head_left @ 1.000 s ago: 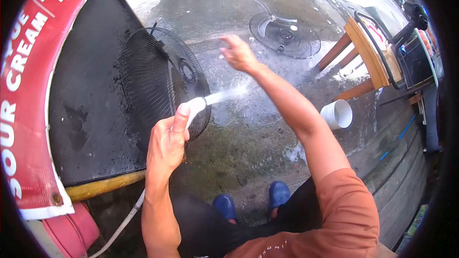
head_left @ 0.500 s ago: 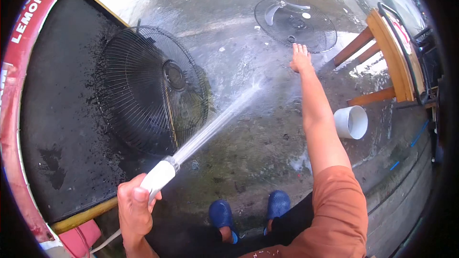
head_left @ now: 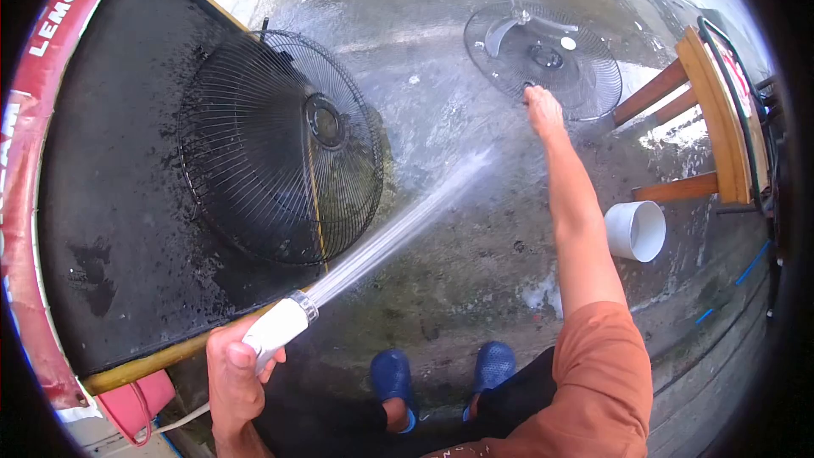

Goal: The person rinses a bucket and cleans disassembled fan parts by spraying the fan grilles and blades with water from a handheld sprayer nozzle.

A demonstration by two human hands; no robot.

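My left hand [head_left: 237,382] is wrapped round a white spray nozzle [head_left: 275,326] at the lower left. A jet of water [head_left: 398,233] shoots from it up and right onto the wet concrete. My right arm is stretched forward, and my right hand [head_left: 545,112] is closed on the near left rim of a black fan grille [head_left: 593,76] lying on the floor. A grey fan blade [head_left: 500,36] rests at the far left of that grille, with a small white disc [head_left: 568,43] to its right. Another black fan grille [head_left: 246,153] leans on a black board, apart from both hands.
The black board [head_left: 110,178] with a wooden edge stands at left beside a red lemonade sign [head_left: 68,13]. A white bucket [head_left: 623,231] lies tipped near my right arm, below a wooden stool [head_left: 721,119]. My blue clogs [head_left: 391,375] are on wet ground.
My right hand, earlier spread just short of the grille on the floor, has closed on its rim. The view has shifted slightly. The nozzle keeps spraying.
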